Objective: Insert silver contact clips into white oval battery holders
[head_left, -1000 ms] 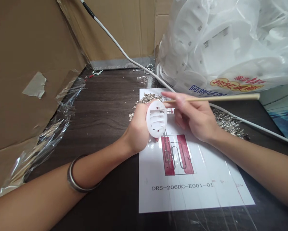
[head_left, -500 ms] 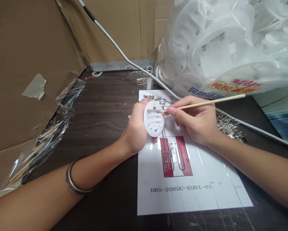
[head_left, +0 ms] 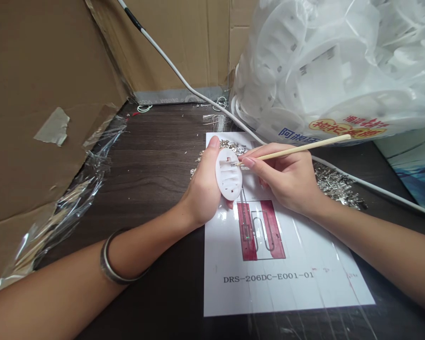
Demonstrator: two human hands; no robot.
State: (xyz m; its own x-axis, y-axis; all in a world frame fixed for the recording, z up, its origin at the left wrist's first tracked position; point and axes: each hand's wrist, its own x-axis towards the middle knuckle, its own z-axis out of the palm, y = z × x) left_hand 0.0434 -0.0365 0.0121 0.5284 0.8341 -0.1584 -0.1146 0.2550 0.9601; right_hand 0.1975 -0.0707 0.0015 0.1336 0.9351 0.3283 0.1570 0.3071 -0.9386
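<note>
My left hand [head_left: 202, 189] is closed around a white round plastic part [head_left: 228, 182], which is tilted so its moulded inner side shows. Slots and battery-like channels are visible in it, with a small metal piece near its upper right. In my right hand [head_left: 286, 172] a thin wooden stick [head_left: 315, 143] is pinched between thumb and fingers. The stick's tip meets the plastic part near that metal piece; the exact contact is too small to make out. Behind the part lies a pile of small metal pieces [head_left: 229, 145], partly covered by my left hand.
A printed sheet [head_left: 255, 297] is taped to the dark table [head_left: 155, 156] under my hands. More metal pieces [head_left: 340, 186] lie beside my right wrist. A clear bag [head_left: 357, 94] full of white plastic parts stands back right. A white cable [head_left: 173, 66] crosses behind; cardboard [head_left: 38, 61] walls the left.
The plastic part has turned slightly in my left hand, and the thumb now lies higher along its edge. The stick's rear end has shifted left and slightly up, its tip still at the part.
</note>
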